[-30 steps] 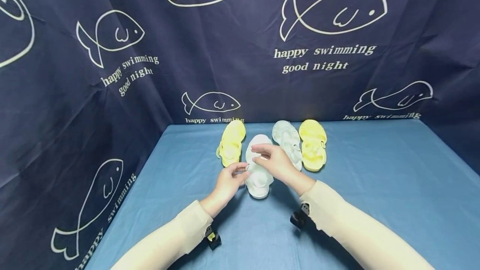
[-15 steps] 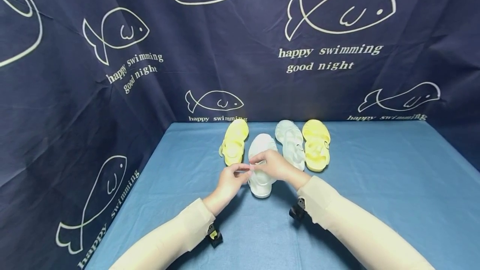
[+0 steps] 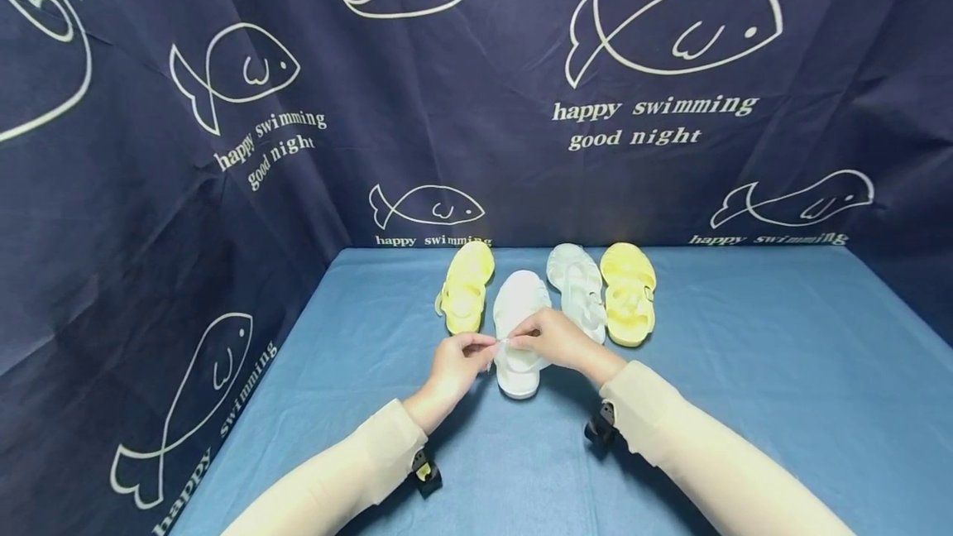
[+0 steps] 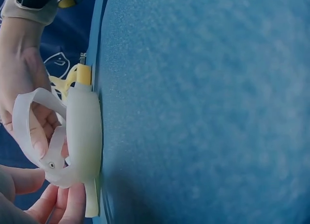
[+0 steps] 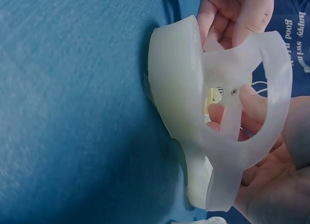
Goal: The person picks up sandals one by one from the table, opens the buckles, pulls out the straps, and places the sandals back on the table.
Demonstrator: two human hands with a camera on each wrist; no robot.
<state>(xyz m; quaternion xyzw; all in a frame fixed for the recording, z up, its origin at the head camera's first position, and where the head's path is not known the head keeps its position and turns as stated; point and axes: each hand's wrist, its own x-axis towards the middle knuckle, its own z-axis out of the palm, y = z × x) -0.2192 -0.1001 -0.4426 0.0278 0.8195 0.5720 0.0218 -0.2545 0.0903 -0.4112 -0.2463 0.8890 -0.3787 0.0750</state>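
Note:
A whitish translucent sandal [image 3: 521,296] rests on the blue cloth between my hands. My left hand [image 3: 452,366] is at its left side; in the left wrist view, thumb and fingers pinch the side where the straps meet. My right hand [image 3: 562,343] reaches over from the other side. Its thumb and fingers pinch a narrow strap [image 4: 57,142] with a small round metal stud [image 5: 234,92], inside the loop of a wider strap [image 5: 280,79]. Both hands' fingertips come together at this spot, and they partly hide the strap's end.
A yellow sandal [image 3: 469,279] lies left of the whitish one. To the right lie a pale grey-green sandal [image 3: 577,279] and another yellow sandal [image 3: 629,304]. A dark blue curtain [image 3: 447,106] with fish prints stands behind the blue-covered table [image 3: 744,370].
My right hand has come down and left from above the sandal to the strap at its left side, closing its fingers there. My left hand stays at that side.

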